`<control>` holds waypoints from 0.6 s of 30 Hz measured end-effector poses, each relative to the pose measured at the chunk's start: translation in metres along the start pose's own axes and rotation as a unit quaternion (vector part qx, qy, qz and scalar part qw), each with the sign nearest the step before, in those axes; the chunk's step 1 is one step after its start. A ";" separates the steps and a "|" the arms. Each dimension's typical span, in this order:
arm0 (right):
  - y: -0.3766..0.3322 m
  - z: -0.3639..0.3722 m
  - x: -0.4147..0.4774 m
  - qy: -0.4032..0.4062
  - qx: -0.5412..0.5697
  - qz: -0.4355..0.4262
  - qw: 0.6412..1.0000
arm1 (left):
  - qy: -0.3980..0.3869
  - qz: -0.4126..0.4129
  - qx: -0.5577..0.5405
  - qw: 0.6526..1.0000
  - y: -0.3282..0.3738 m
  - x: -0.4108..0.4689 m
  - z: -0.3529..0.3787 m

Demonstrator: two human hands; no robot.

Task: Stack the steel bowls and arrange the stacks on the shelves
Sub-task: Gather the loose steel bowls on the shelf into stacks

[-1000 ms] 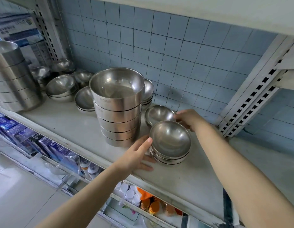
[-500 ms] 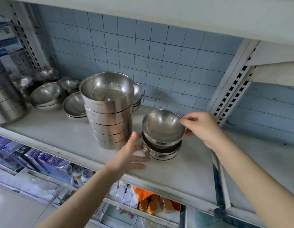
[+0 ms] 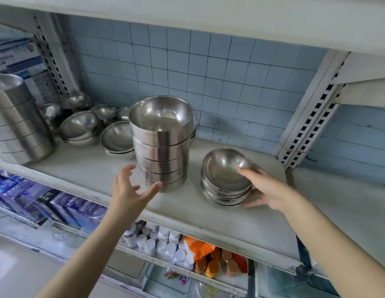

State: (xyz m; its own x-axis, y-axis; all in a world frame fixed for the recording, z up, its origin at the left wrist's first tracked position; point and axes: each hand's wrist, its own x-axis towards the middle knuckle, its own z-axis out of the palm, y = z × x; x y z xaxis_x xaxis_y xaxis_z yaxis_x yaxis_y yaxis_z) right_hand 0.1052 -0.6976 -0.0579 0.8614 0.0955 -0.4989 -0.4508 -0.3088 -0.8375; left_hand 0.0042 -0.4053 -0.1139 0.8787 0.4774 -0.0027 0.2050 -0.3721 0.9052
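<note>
A short stack of shallow steel bowls (image 3: 224,175) stands on the white shelf (image 3: 208,214), right of centre. My right hand (image 3: 265,187) grips this stack from its right side, thumb on the top bowl's rim and fingers low at its base. A tall stack of deep straight-sided steel bowls (image 3: 162,143) stands to the left of it. My left hand (image 3: 129,188) hovers with spread fingers just in front of the tall stack's base and holds nothing.
More shallow bowls (image 3: 117,137) and small stacks (image 3: 80,127) lie behind on the left, with a big stack of large steel pots (image 3: 14,121) at the far left. A slotted upright (image 3: 312,112) stands at the right. The lower shelf holds boxes (image 3: 58,203) and small bottles (image 3: 163,244).
The bowl my right hand held above the short stack now rests nested on it. My left hand has left the short stack and moved left toward the tall stack.
</note>
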 end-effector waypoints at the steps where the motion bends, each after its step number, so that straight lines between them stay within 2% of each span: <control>1: 0.001 0.003 0.001 -0.004 0.010 0.018 1.000 | -0.035 0.027 -0.010 0.999 -0.001 0.009 -0.002; 4: 0.001 0.010 0.005 0.011 0.029 0.035 0.999 | -0.106 0.090 -0.039 0.989 -0.006 0.030 0.000; 9: 0.008 0.010 0.004 0.054 0.053 0.030 0.997 | -0.123 0.107 -0.066 0.984 -0.012 0.051 0.007; 18: 0.029 -0.022 -0.007 0.126 0.092 0.035 0.987 | -0.177 0.134 -0.081 0.972 0.021 0.074 0.059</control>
State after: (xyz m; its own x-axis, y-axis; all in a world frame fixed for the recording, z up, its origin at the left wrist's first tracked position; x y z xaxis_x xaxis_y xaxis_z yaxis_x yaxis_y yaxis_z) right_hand 0.0918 -0.7283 -0.0737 0.8474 -0.1657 -0.5045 -0.5257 -0.1276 -0.8410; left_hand 0.0988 -0.4245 -0.1198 0.9904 0.0660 0.1213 -0.0960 -0.3022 0.9484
